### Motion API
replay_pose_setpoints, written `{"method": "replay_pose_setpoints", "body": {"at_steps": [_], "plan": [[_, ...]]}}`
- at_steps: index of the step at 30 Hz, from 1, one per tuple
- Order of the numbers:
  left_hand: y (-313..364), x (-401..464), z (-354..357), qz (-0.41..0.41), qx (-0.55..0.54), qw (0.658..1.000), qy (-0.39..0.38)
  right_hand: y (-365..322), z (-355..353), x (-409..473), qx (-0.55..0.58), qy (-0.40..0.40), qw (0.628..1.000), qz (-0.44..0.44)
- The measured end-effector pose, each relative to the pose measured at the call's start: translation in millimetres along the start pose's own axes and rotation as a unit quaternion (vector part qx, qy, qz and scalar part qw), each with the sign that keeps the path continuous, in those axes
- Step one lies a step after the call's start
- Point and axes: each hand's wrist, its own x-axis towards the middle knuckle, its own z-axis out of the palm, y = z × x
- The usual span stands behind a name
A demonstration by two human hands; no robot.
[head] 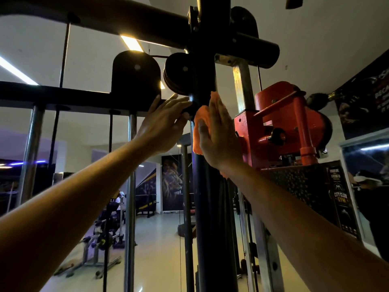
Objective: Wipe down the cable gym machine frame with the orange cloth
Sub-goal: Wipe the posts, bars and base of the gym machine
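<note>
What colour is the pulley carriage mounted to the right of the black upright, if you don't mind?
The pulley carriage is red-orange, clearest in the head view.

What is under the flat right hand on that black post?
Under the right hand lies the orange cloth, pressed flat against the black upright post. Cloth edges show beyond the fingers and thumb; the patch of post beneath is covered, so its state cannot be seen.

A lion poster (170, 182) hangs on the far wall beyond a pale shiny floor (160, 249). A weight bench (105, 239) stands at lower left. Bright strip lights (131, 43) glow on the ceiling. A dark gym banner (340, 199) hangs at right.
</note>
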Motion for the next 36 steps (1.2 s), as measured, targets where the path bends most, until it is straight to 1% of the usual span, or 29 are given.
{"method": "replay_pose_setpoints", "body": {"at_steps": [2, 4, 6, 7, 9, 11, 13, 15, 16, 19, 20, 22, 26, 28, 31, 33, 35, 36], "plan": [[12, -13, 1, -0.002, -0.049, 0.999, 0.009, 3, 4, -19, -0.036, 0.02, 0.999, -0.035], [23, -28, 4, 0.012, -0.071, 0.997, 0.012, 8, 7, -50, -0.045, 0.035, 0.995, -0.082], [26, -37, 9, 0.031, -0.076, 0.996, 0.026, 13, 8, -66, -0.034, 0.039, 0.994, -0.097], [25, -39, 10, 0.028, -0.082, 0.996, 0.036, 13, 7, -63, -0.036, 0.039, 0.994, -0.095], [21, -36, 14, -0.014, -0.107, 0.993, 0.053, 8, 2, -38, -0.034, 0.026, 0.996, -0.075], [22, -28, 15, -0.104, -0.16, 0.981, 0.045, 0, -3, -7, -0.016, 0.006, 0.999, -0.041], [27, -18, 14, -0.209, -0.244, 0.947, 0.016, -4, -4, 10, -0.004, 0.001, 1.0, -0.021], [35, -9, 11, -0.274, -0.321, 0.907, -0.017, -3, 2, 2, -0.013, 0.016, 1.0, -0.023], [37, -7, 9, -0.3, -0.358, 0.884, -0.028, -1, 4, -10, -0.02, 0.023, 0.999, -0.03], [39, -10, 7, -0.381, -0.462, 0.798, -0.071, 8, 9, -54, -0.023, 0.032, 0.997, -0.063], [37, -12, 8, -0.39, -0.48, 0.781, -0.089, 10, 9, -62, -0.019, 0.033, 0.997, -0.071], [35, -15, 8, -0.387, -0.499, 0.768, -0.11, 9, 5, -60, -0.009, 0.026, 0.998, -0.064], [38, -9, 4, -0.367, -0.543, 0.75, -0.088, -6, -1, -11, -0.006, 0.008, 1.0, 0.0], [41, -8, 7, -0.362, -0.552, 0.748, -0.075, -10, 1, 0, -0.006, 0.011, 1.0, 0.014], [45, -16, 15, -0.367, -0.559, 0.74, -0.064, -7, 7, -39, 0.005, 0.045, 0.999, -0.012], [46, -26, 20, -0.367, -0.569, 0.733, -0.069, -2, 9, -91, 0.012, 0.043, 0.999, -0.021], [46, -34, 23, -0.367, -0.566, 0.734, -0.077, 2, 8, -134, 0.02, 0.033, 0.999, -0.024], [47, -37, 24, -0.368, -0.561, 0.737, -0.08, 4, 8, -140, 0.024, 0.029, 0.999, -0.022]]}}
